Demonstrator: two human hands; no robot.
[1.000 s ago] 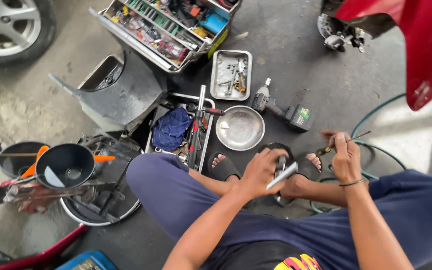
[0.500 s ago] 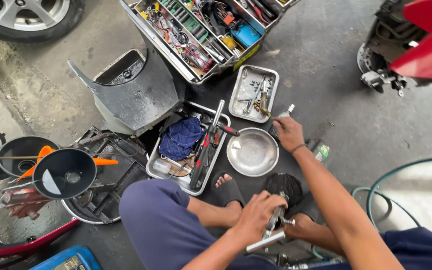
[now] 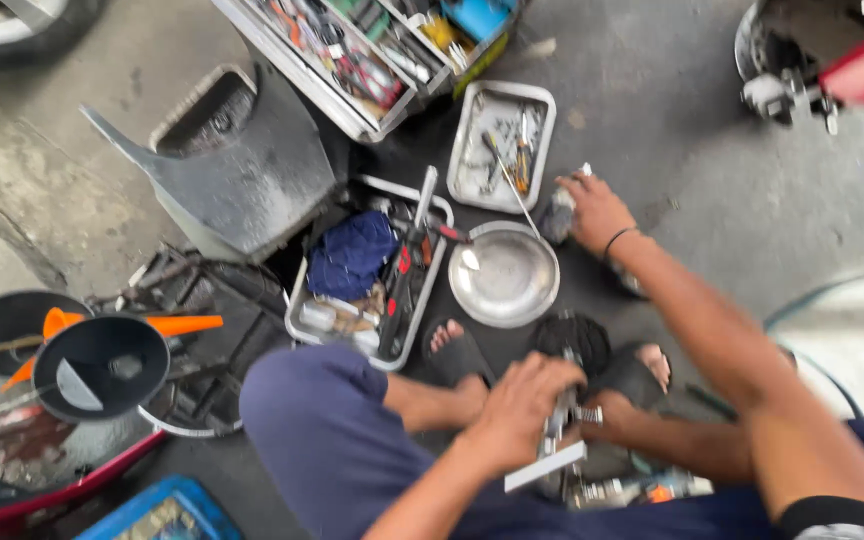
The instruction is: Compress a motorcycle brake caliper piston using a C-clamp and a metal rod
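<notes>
Left hand (image 3: 517, 410): closed over a small metal part (image 3: 555, 440), near centre, above the sandalled feet. Right hand (image 3: 592, 210): fingers curled on a grey cloth-like item (image 3: 556, 215), far right of the round steel bowl (image 3: 504, 275). Advice: steady the part before lifting.

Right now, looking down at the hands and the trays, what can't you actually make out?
- Head view: the item under the right hand, hidden by fingers and blurred.
- The metal part in the left hand: the grip covers its top; kind unclear.
- Small tools in the flat metal tray: too blurred to identify.
- Blue bin: cut off by the bottom edge.
</notes>
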